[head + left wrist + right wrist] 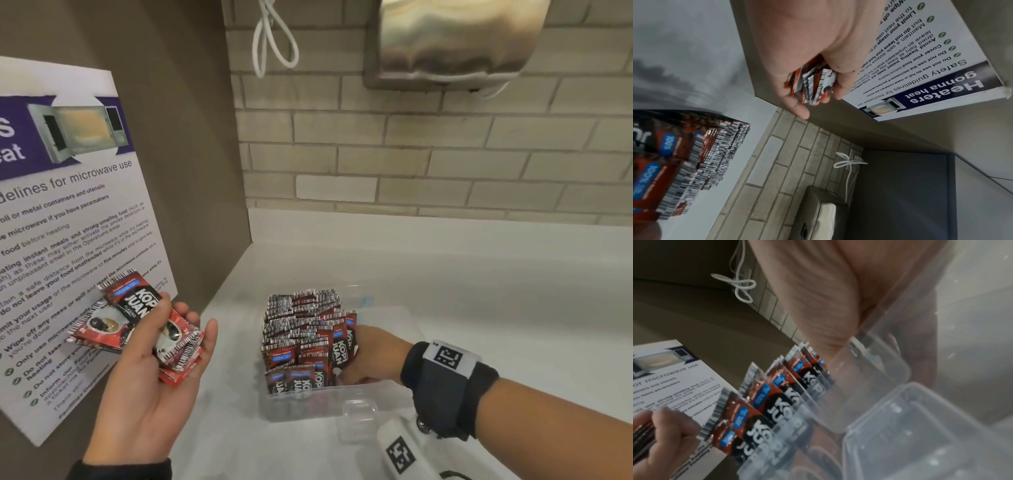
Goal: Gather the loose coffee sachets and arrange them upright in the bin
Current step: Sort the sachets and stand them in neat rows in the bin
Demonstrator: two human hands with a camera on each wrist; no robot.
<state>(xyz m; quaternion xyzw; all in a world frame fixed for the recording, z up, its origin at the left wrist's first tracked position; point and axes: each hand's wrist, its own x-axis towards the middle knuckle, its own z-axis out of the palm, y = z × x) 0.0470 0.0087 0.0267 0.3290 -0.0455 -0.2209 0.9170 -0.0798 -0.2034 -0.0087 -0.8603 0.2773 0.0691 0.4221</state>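
Beside the clear bin (342, 399), the left hand (154, 380) cups a fanned stack of loose sachets (144, 325) under its thumb as ready supply, while the right hand (370, 356), fingers hidden, reaches in against the upright rows (301, 329), probably steadying them.

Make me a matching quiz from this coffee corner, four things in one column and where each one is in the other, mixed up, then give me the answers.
Things
1. loose sachets
2. upright sachets
3. poster
4. white cable

Places
A. hanging on the brick wall
B. standing in the clear bin
C. leaning against the brown side wall
D. held in the left hand

Pairs: 1-D, 2-B, 3-C, 4-A
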